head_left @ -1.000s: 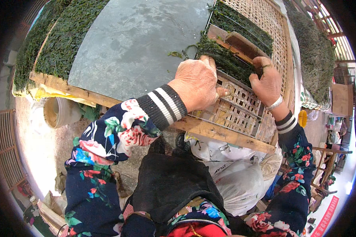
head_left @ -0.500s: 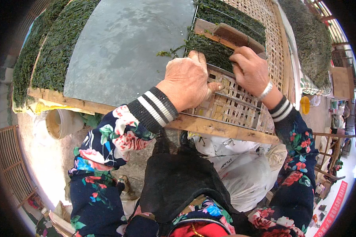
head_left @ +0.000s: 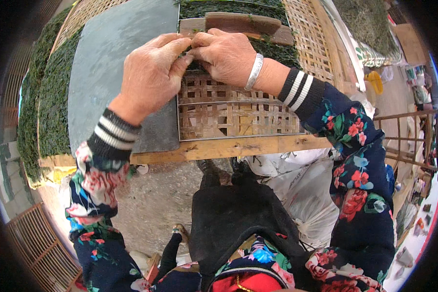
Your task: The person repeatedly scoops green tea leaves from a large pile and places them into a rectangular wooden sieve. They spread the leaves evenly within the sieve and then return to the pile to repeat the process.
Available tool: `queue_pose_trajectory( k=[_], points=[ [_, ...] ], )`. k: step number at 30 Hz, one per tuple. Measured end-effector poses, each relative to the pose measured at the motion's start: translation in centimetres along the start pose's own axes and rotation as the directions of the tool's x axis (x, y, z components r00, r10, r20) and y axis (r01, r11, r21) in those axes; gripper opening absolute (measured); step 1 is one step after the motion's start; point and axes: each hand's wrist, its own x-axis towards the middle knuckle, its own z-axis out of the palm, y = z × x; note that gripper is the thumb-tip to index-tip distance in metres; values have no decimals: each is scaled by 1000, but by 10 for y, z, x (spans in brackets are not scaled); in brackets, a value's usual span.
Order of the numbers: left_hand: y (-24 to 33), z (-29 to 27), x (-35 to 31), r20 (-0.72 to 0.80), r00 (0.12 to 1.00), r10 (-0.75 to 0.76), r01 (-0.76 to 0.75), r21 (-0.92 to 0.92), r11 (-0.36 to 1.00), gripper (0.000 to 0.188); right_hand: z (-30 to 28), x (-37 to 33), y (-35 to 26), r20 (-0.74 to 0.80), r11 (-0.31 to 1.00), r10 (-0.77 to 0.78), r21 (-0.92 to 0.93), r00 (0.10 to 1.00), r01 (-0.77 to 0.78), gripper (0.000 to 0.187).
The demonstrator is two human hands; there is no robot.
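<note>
Fingers bunched close, the left hand point(head_left: 153, 73) and right hand point(head_left: 226, 54) meet, though whether they hold anything cannot be told. From there the dark seaweed strip point(head_left: 280, 52) lies toward three o'clock, long axis running nine-to-three, the right hand nearer, slanted from four o'clock, the left from seven; a wooden block point(head_left: 243, 22) stands beyond, at two.

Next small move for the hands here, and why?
Probably tuck the seaweed in at its left end, by the grey board: the left hand and right hand meet there, and neither grips the wooden block. Whether they hold any seaweed is hidden.
</note>
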Motion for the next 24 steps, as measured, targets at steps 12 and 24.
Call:
queue_pose_trajectory(
  k=[12,24],
  points=[
    [-23,17,-16,174,973,153,-151,-21,988,30,-68,-116,68,-58,990,137,-36,989,-139,14],
    [-31,21,-8,119,993,-24,42,-144,989,14,-24,-43,10,-13,999,-30,-25,999,30,29]
  ],
)
